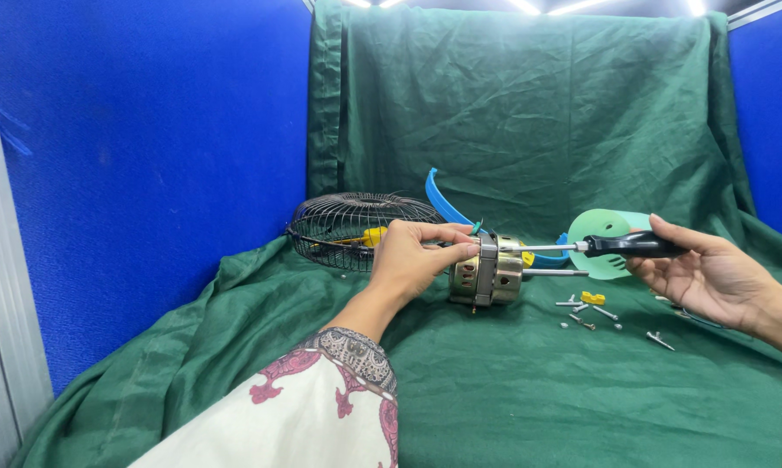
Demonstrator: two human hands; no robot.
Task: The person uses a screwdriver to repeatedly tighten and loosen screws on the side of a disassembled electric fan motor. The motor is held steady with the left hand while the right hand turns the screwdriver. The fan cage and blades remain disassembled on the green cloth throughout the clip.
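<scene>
Currently the left hand (413, 260) steadies the fan motor (488, 276) on the green-draped bench (512, 390), fingers (460, 250) clasping its rear housing. The right hand (707, 273), fingers wrapped round the black handle, holds the screwdriver (582, 246) level against the motor; a tilted tip may slip and scatter the loose screws (586, 312) nearby.

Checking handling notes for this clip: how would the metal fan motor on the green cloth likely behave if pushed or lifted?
The fan motor looks like solid metal, so probably heavy for its size and stiff. Its round casing lies on its side, so it might roll on the green cloth if the left hand let go. The protruding shaft could limit that.
</scene>
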